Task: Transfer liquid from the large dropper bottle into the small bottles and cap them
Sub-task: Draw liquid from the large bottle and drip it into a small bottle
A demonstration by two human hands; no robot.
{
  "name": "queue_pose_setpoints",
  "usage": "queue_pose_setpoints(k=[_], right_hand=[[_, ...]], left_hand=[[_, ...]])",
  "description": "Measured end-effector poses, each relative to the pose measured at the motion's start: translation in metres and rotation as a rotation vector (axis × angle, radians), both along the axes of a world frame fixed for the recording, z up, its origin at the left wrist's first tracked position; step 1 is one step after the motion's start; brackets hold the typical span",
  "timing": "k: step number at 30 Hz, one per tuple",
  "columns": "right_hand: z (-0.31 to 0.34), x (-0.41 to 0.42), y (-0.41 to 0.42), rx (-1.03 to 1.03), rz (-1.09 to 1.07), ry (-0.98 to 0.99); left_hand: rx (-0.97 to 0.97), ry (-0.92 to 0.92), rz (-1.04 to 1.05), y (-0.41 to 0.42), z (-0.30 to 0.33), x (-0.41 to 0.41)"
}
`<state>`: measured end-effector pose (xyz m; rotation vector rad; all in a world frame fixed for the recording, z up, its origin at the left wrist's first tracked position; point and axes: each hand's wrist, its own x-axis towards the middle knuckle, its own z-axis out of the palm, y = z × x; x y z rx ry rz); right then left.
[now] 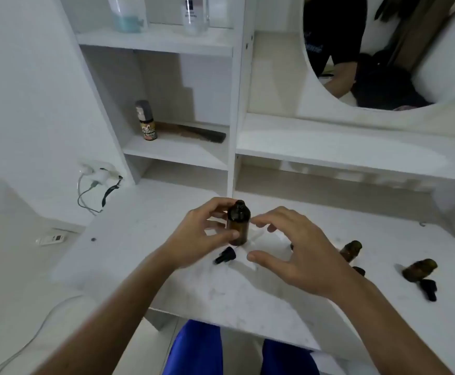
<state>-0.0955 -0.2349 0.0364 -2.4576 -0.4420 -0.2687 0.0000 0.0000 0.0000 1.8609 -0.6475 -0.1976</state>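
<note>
While steadied upright on the worktop [221,293], the bottle [237,226] is gripped by left-hand fingers [221,234].
Right hand [296,253] is held beside it, fingers spread and empty, presumably for reaching its mouth.

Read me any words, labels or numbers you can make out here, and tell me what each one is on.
None can be read for certain.
Clear bottle on the top shelf: dark label with lines of print, too blurred.
Small printed bottle on the middle shelf: coloured label, lettering too blurred.
Dark shirt in the mirror: pale print, unreadable.
Amber bottle in the left hand: no label visible.
</note>
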Motion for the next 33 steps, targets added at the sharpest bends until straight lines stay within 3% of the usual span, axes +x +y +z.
queue_pose_setpoints(k=[14,26,33], right_hand=[[-0.033,0.020,0.048,-0.112,0.066,0.084],[-0.042,0.025,0.059,-0.140,0.098,0.120],[0.015,-0.001,0.041,0.137,-0.021,-0.129]], left_hand=[[0.042,-0.031,0.084,0.035,0.002,0.007],[-0.038,0.088,0.140,0.053,-0.001,-0.001],[-0.090,0.129,0.139,0.044,-0.006,-0.012]])
